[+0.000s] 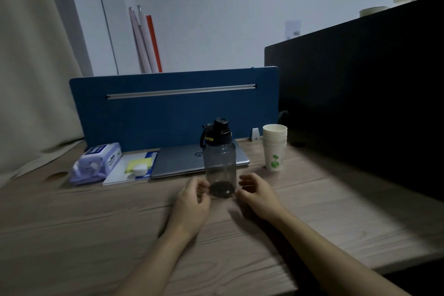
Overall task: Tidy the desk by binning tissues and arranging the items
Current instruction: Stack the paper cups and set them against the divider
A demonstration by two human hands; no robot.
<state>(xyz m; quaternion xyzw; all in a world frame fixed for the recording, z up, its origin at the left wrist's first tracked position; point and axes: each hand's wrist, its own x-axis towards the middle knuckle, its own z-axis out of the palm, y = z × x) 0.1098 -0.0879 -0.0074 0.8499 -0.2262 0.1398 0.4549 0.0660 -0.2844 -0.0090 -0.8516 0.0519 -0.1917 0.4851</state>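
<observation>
At the centre of the frame we see our left hand and right hand on either side of the base of an upright smoky water bottle on the wooden desk, fingers loosely curled; whether they touch it we cannot tell. Behind it lies a closed laptop, with a stack of paper cups to the right. At left sit a notebook and a wipes pack, before a blue divider.

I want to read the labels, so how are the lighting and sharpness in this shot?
Head view: dim overall; a brighter patch falls on the wooden desk near the stack of white paper cups; the black partition is near featureless; wide-angle bending shows at the edges; print on the translucent dark water bottle and purple wipes pack is soft.
</observation>
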